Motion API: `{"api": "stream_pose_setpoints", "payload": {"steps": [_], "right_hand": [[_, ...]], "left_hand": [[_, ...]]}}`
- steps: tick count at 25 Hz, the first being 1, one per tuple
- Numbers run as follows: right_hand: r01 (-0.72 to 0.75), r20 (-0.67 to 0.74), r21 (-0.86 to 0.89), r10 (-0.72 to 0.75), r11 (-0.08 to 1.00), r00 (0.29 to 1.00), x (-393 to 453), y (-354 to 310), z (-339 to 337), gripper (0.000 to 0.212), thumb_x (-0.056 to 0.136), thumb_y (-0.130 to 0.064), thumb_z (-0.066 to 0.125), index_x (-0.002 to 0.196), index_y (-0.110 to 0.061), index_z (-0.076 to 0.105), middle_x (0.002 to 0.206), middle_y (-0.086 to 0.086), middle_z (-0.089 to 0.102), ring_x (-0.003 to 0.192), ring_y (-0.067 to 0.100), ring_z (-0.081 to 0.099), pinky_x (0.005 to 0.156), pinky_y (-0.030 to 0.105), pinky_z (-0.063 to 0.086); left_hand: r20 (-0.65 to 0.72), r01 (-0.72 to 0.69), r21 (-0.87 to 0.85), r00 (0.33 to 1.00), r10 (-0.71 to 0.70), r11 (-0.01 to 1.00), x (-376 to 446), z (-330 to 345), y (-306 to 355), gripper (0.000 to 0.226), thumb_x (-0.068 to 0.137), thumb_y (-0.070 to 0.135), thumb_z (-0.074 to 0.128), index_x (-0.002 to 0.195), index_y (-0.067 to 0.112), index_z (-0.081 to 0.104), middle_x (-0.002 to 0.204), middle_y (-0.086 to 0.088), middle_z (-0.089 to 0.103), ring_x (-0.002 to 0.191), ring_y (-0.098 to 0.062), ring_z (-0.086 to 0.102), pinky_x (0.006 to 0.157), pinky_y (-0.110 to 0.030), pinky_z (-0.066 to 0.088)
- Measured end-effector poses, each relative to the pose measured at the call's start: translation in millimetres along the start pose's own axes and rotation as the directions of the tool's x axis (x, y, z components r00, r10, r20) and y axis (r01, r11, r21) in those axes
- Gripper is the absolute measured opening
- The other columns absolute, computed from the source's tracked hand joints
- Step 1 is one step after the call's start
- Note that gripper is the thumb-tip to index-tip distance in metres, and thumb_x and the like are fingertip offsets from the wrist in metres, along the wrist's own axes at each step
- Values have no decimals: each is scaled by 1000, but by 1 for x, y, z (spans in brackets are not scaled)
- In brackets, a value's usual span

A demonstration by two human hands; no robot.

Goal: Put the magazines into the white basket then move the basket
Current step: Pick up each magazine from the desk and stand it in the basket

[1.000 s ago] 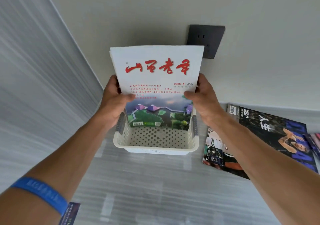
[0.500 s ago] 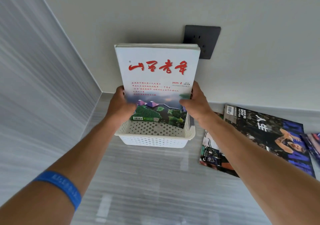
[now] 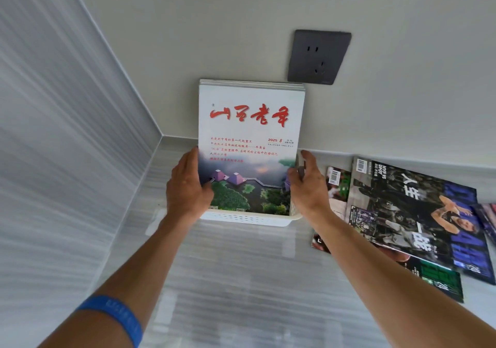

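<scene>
Reaching forward over the grey striped tabletop (image 3: 241, 280), both forearms stretch toward its far left corner; a blue wristband (image 3: 112, 315) circles the left one. The left hand (image 3: 188, 186) grasps the left edge of a stack of magazines (image 3: 251, 133), thumb on the front cover. The right hand (image 3: 306, 184) sits at the stack's right edge with fingers curled; whether it grips or only touches, I cannot tell. The stack stands upright inside the white basket (image 3: 247, 218), which sits by the tabletop's far edge near the wall. More magazines (image 3: 408, 213) lie flat and overlapping along the far right edge, just beside the basket. Above, a dark wall socket (image 3: 319, 56) is mounted on the wall.
</scene>
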State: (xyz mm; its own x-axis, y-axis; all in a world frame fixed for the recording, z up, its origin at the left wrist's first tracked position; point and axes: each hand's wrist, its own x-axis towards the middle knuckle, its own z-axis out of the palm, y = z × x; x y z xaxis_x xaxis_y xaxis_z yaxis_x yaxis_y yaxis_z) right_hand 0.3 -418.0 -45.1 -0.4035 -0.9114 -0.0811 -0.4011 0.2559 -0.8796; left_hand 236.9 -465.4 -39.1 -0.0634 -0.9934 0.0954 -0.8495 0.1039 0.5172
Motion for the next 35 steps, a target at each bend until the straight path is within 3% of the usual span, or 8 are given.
{"api": "stream_pose_setpoints", "payload": {"steps": [3, 6, 10, 18, 22, 26, 29, 35], "right_hand": [[-9, 49, 9, 9, 1000, 999, -5, -3, -13, 49, 100, -30, 47, 146, -21, 29, 115, 1, 64, 95, 13, 66, 94, 26, 53], [-35, 28, -27, 35, 999, 999, -27, 9, -49, 56, 96, -45, 47, 146, -27, 29, 148, 2, 46, 127, 23, 53, 107, 46, 45], [-64, -81, -73, 58, 995, 995, -75, 63, -124, 44, 97, -38, 50, 138, -27, 41, 137, -4, 55, 120, 14, 56, 102, 42, 48], [-257, -368, -321, 130, 912, 921, -140, 203, -347, 50, 88, -6, 57, 136, -13, 49, 136, -7, 53, 130, 21, 49, 107, 22, 32], [-368, -444, -481, 141, 796, 885, -157, 256, -413, 41, 83, -7, 60, 123, -9, 52, 120, 13, 62, 104, 35, 61, 87, 44, 51], [-316, -348, -684, 86, 658, 933, -138, 276, -441, 44, 90, -20, 60, 131, -11, 46, 137, 10, 53, 119, 32, 54, 93, 45, 48], [-327, -278, -786, 173, 525, 945, -117, 282, -459, 54, 92, -34, 58, 137, -11, 41, 143, 9, 46, 121, 34, 50, 91, 47, 49], [-27, 8, -981, 177, 191, 984, -108, 281, -479, 46, 92, -29, 60, 125, 1, 49, 112, 15, 60, 75, 19, 62, 65, 29, 55]], "left_hand": [[-90, -72, 48, 993, 76, 996, -10, -5, 8, 69, 74, 19, 63, 139, 15, 37, 137, -9, 51, 126, -33, 48, 99, -55, 43], [-118, -235, 27, 964, 237, 972, -42, 5, 52, 71, 85, 21, 59, 150, 12, 30, 153, -15, 38, 141, -34, 35, 112, -57, 32], [42, -388, -177, 915, 401, 905, -107, 57, 149, 69, 87, 20, 54, 151, 9, 31, 153, -18, 37, 143, -32, 33, 114, -55, 30], [408, -405, -305, 762, 503, 862, -222, 174, 306, 74, 88, 34, 40, 155, 26, 11, 163, -6, 17, 151, -22, 12, 123, -46, 11], [504, -426, -266, 703, 502, 865, -250, 203, 355, 74, 88, 37, 38, 155, 30, 7, 164, -3, 15, 151, -19, 10, 124, -42, 2], [648, -493, -67, 640, 413, 867, -253, 221, 381, 78, 93, 35, 52, 155, 32, 5, 164, -4, 7, 152, -23, 4, 122, -44, 5], [660, -527, 139, 680, 319, 838, -239, 230, 376, 79, 92, 41, 52, 155, 31, 5, 165, -7, -1, 151, -30, -2, 120, -55, 3], [663, -526, 239, 702, 258, 816, -230, 243, 357, 77, 92, 55, 41, 155, 32, 2, 165, -6, -8, 151, -35, -4, 120, -57, 13]]}}
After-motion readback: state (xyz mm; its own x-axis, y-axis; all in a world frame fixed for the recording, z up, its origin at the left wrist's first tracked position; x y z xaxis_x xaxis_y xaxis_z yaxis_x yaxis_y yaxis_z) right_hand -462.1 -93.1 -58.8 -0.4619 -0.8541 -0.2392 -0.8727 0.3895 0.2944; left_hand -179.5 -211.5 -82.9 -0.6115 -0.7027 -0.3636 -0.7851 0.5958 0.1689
